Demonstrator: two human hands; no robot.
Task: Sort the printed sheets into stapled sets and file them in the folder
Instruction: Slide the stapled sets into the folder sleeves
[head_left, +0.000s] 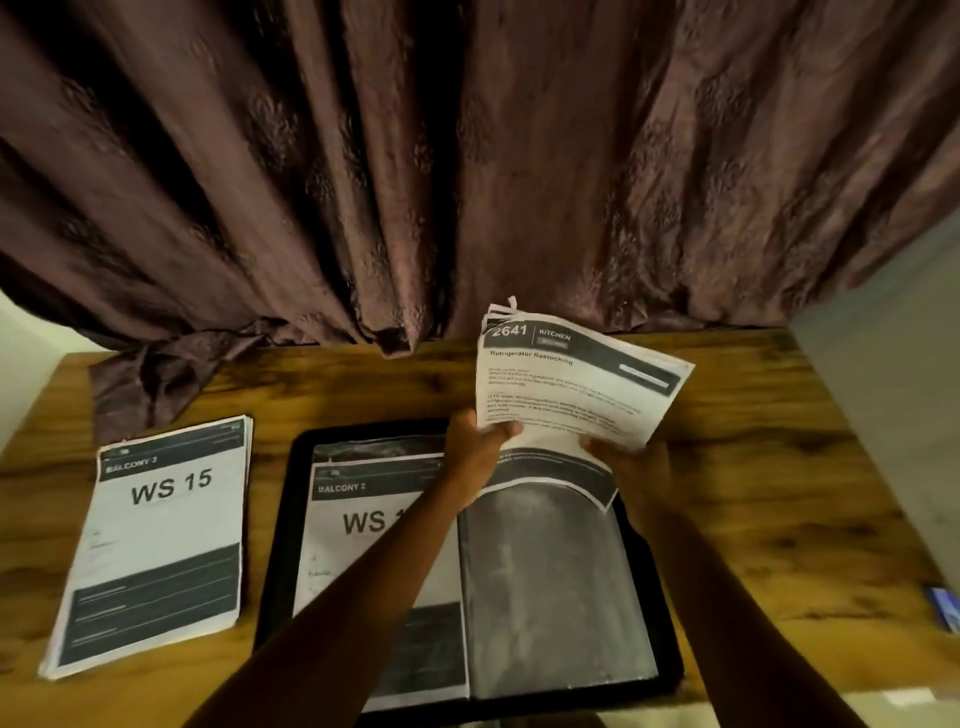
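Observation:
A black folder (280, 545) lies open on the wooden table (779, 519). Its left side holds a printed set headed "BALCONY 2" (363, 519); its right side shows a clear plastic sleeve (550, 587). Both hands hold a set of sheets headed "2641 KITCHEN" (576, 379) above the folder's far right corner. My left hand (480, 431) grips its lower left edge and my right hand (623, 457) grips its lower right edge. The set's lower end curls down onto the top of the sleeve. A separate stack headed "BALCONY 3, WS 15" (161, 540) lies left of the folder.
A dark brown curtain (467, 156) hangs behind the table and spills onto its far left corner. A grey wall or panel (893, 389) rises at the right. A small blue object (943, 608) sits at the table's right edge.

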